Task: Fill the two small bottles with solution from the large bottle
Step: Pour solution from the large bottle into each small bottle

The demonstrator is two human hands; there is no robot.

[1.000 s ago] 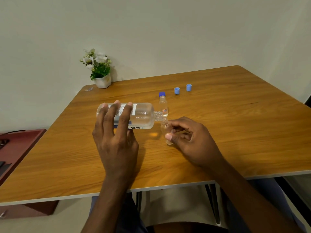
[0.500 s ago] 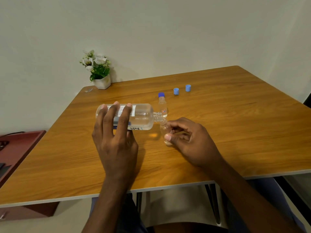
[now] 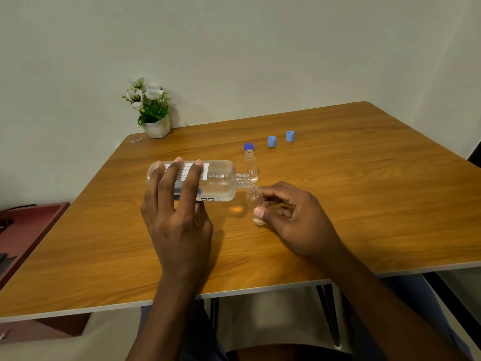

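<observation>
On the wooden desk (image 3: 364, 204), mid-frame, little has changed: left hand (image 3: 179, 220) still grips the tipped large bottle (image 3: 218, 181), right hand (image 3: 291, 217) pinches the small bottle (image 3: 253, 204), barely filled.

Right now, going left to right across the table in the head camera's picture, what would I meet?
Flower pot → large bottle in the left hand → capped small bottle → two loose blue caps.

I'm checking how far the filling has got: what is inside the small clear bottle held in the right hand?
The small clear bottle in the right hand shows a shallow pool of clear liquid at its base; thumb and fingers cover part of its wall.
</observation>
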